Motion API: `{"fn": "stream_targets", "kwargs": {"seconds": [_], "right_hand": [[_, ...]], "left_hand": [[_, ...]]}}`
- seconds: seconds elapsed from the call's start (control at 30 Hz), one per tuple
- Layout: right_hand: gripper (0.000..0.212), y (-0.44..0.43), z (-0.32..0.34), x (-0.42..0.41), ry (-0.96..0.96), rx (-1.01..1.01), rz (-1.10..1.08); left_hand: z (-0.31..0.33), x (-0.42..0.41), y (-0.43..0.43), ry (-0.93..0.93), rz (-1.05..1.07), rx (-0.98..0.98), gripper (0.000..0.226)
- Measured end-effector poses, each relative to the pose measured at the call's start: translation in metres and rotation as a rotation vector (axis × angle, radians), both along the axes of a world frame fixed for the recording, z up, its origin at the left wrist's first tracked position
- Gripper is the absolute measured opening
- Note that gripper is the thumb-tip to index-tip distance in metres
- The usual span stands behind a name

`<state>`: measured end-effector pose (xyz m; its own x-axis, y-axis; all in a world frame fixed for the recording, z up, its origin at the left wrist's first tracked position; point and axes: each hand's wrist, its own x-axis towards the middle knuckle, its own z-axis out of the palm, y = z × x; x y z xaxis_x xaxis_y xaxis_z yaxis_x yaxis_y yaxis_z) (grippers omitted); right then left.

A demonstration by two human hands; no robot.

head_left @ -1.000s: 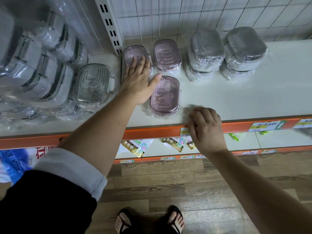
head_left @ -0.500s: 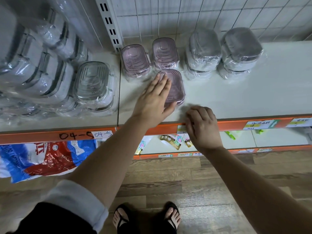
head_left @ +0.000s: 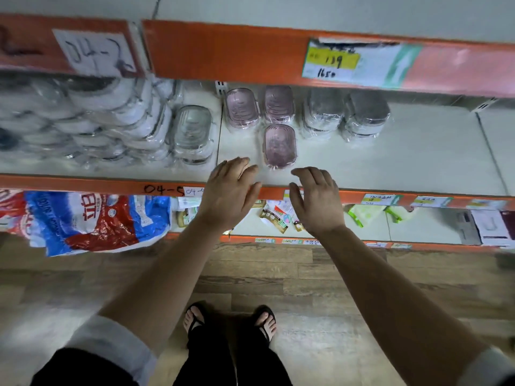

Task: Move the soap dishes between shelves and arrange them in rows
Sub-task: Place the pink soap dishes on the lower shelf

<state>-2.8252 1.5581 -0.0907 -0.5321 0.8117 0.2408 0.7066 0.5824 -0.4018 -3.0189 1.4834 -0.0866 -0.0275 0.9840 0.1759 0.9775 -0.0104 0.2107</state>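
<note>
Left containers blurred, edge-cut, lower layers of stacked soap dishes hidden, shelf labels unreadable.

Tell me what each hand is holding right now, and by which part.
Nothing is held. The left hand and right hand are open and relaxed at the shelf edge, apart from the nearest pink soap dish.

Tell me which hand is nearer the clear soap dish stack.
Left. The left hand is at the front edge of the shelf, just right of the clear soap dish stack; the right hand is farther right, past the front pink dish.
</note>
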Motion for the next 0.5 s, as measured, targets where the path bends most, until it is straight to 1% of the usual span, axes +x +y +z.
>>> {"fn": "stream_targets", "kwargs": {"seconds": [0.13, 0.23, 0.3, 0.37, 0.5], "right_hand": [[0.037, -0.038, 0.051, -0.019, 0.096, -0.082, 0.053], [0.038, -0.068, 0.087, -0.045, 0.188, -0.130, 0.121], [0.034, -0.089, 0.112, -0.068, 0.239, -0.155, 0.160], [0.031, -0.109, 0.134, -0.094, 0.287, -0.174, 0.191], [0.026, -0.142, 0.175, -0.158, 0.362, -0.140, 0.246]], "left_hand": [[0.047, -0.006, -0.062, -0.040, 0.131, 0.061, 0.040], [0.082, -0.025, -0.101, -0.126, 0.264, 0.078, 0.040], [0.105, -0.043, -0.125, -0.182, 0.334, 0.093, 0.040], [0.127, -0.062, -0.147, -0.191, 0.376, 0.117, 0.041], [0.165, -0.107, -0.192, -0.164, 0.472, 0.202, 0.042]]}}
